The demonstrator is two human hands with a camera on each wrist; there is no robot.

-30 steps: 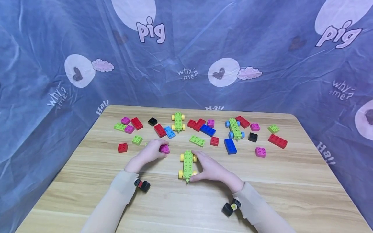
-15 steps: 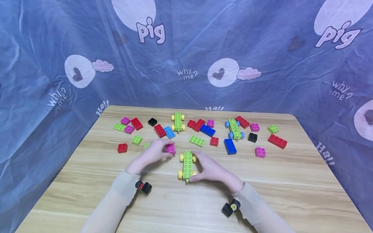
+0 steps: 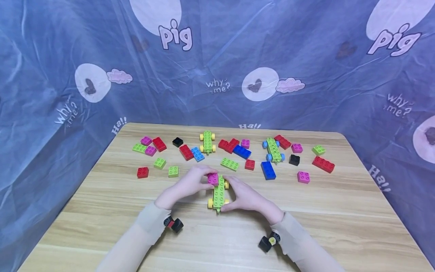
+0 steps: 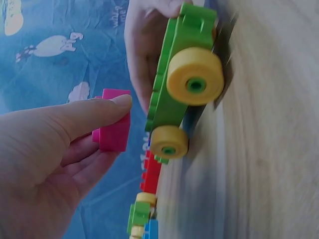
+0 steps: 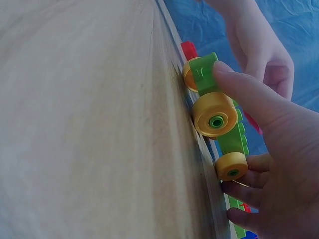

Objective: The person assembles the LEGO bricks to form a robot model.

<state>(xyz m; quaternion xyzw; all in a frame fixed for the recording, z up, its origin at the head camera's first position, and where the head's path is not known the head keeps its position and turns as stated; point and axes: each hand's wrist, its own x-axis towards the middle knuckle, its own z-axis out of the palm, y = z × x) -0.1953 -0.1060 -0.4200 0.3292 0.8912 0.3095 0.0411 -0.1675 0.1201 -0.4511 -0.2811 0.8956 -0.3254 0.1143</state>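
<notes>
My left hand (image 3: 190, 184) pinches a magenta building brick (image 3: 213, 179) between thumb and fingers. In the left wrist view the brick (image 4: 114, 127) is held on its side faces, with a gap to the studded top of the green car base. That green car base (image 3: 218, 195) with yellow wheels stands on the table. Around its right side curves my right hand (image 3: 249, 195), thumb at the near end and fingers at the far end. The right wrist view shows the thumb (image 5: 234, 79) on the end of the car base (image 5: 232, 139).
Behind the hands lie several loose bricks, among them a lime brick (image 3: 173, 171), a lime plate-shaped brick (image 3: 230, 164) and a blue brick (image 3: 268, 170). Two more car bases stand farther back, one yellow-wheeled (image 3: 207, 142), one blue-wheeled (image 3: 273, 150). A printed blue cloth (image 3: 217, 56) hangs behind the table.
My left hand has carried the magenta brick rightward, from left of the car base to over its far left part, uncovering a lime brick. The right hand and car base have stayed put.
</notes>
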